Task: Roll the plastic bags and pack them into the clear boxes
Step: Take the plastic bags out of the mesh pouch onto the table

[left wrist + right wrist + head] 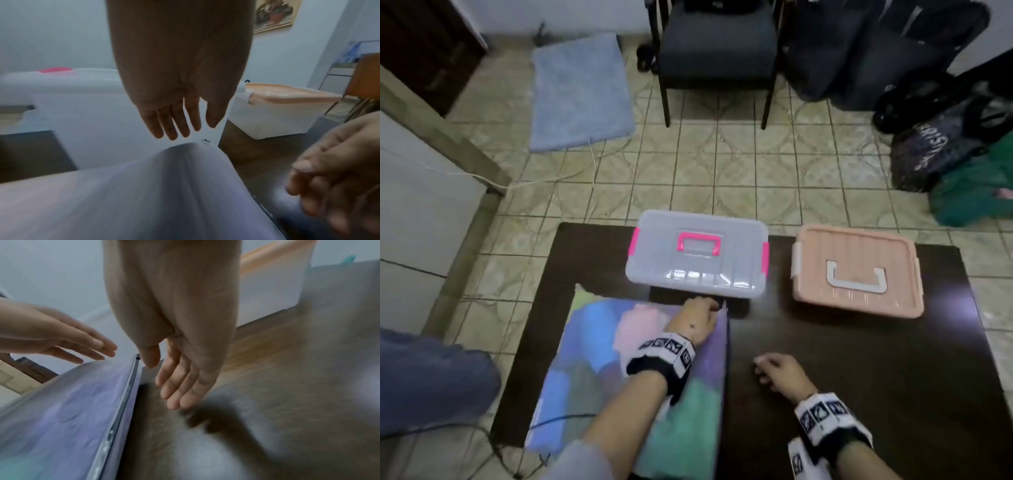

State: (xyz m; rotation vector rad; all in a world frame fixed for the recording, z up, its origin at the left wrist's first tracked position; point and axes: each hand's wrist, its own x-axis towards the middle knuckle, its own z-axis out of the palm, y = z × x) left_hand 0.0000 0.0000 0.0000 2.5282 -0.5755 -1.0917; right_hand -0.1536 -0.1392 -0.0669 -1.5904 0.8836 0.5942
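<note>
Lying flat on the dark table (859, 342), the big plastic bag (592, 346) sits near and left. The left hand (697, 320) reaches over its far right corner, fingers straight. The right hand (779, 371) hangs loose beside it, holding nothing. Two shut boxes sit far: the clear box (697, 253) and the peach-lid box (858, 269) on the right.

dark table (859, 359) | plastic bag (592, 359) | clear box (697, 270) | peach-lidded box (856, 270)

Pink-handled clear box (698, 253), peach-lidded box (858, 270), pastel-patched bag (599, 359).
</note>
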